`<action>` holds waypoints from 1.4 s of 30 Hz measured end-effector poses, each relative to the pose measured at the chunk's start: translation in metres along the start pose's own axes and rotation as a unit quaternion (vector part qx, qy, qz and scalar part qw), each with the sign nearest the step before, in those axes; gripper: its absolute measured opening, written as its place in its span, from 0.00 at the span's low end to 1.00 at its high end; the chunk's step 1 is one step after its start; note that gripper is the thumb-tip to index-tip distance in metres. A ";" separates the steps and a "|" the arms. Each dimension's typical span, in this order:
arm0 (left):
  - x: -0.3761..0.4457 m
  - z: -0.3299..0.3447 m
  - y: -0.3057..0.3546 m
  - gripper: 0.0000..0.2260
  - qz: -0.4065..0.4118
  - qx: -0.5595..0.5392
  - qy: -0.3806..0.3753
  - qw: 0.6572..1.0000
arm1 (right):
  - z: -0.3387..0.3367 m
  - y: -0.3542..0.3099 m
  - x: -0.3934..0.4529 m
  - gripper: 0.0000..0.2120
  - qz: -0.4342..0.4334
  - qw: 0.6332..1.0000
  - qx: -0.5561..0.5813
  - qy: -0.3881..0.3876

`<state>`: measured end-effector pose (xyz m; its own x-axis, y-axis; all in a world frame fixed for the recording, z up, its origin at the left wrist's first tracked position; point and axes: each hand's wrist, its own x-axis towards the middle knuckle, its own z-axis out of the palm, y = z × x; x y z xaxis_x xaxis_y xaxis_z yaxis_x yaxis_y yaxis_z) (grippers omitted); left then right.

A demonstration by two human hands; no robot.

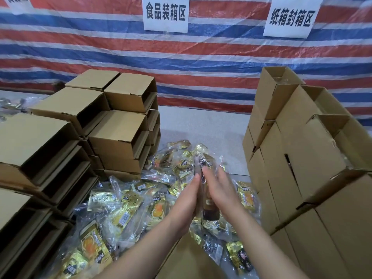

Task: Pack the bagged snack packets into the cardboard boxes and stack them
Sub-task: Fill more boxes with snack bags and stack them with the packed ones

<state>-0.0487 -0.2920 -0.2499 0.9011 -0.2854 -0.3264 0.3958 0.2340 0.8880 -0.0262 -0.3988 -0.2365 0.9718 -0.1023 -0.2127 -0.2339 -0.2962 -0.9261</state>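
Clear plastic bag of gold snack packets [206,190], upright, pressed between flat left hand [186,200] and right hand [220,192]; brown cardboard boxes [112,119] stacked far left

2 bare forearms reach in, each grip, left [186,200] and right [219,193], ungloved, with no sleeves visible.
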 end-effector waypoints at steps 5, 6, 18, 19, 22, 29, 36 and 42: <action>0.006 -0.004 -0.007 0.20 0.025 0.118 0.070 0.990 | 0.005 0.011 0.003 0.31 -0.017 0.988 -0.138 0.064; 0.006 -0.004 -0.006 0.19 0.033 0.153 0.085 0.984 | 0.004 0.012 0.005 0.32 0.007 0.993 -0.105 0.051; -0.002 -0.048 -0.023 0.24 0.023 0.469 -0.125 0.874 | -0.013 0.040 0.007 0.45 0.160 0.964 0.204 -0.062; -0.004 -0.057 -0.033 0.27 0.009 0.502 -0.146 0.852 | -0.015 0.043 0.007 0.47 0.162 0.961 0.216 -0.058; -0.014 -0.080 -0.067 0.43 0.007 0.642 -0.257 0.722 | -0.018 0.048 0.007 0.55 0.170 0.959 0.220 -0.049; -0.021 -0.098 -0.112 0.55 0.028 0.794 -0.396 0.461 | -0.018 0.054 0.002 0.62 0.164 0.966 0.188 -0.069; -0.002 -0.104 -0.101 0.38 0.071 0.736 -0.335 0.584 | -0.021 0.055 -0.003 0.59 0.141 0.972 0.171 -0.080; 0.029 -0.101 -0.084 0.19 0.033 0.638 -0.177 0.748 | -0.038 0.055 -0.006 0.37 0.123 0.969 0.194 -0.093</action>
<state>-0.0383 -0.2257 -0.3667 0.7182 -0.5936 -0.3631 -0.3427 -0.7559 0.5579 -0.0458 -0.4508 -0.2745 0.8850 0.0596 -0.4618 -0.4656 0.0984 -0.8795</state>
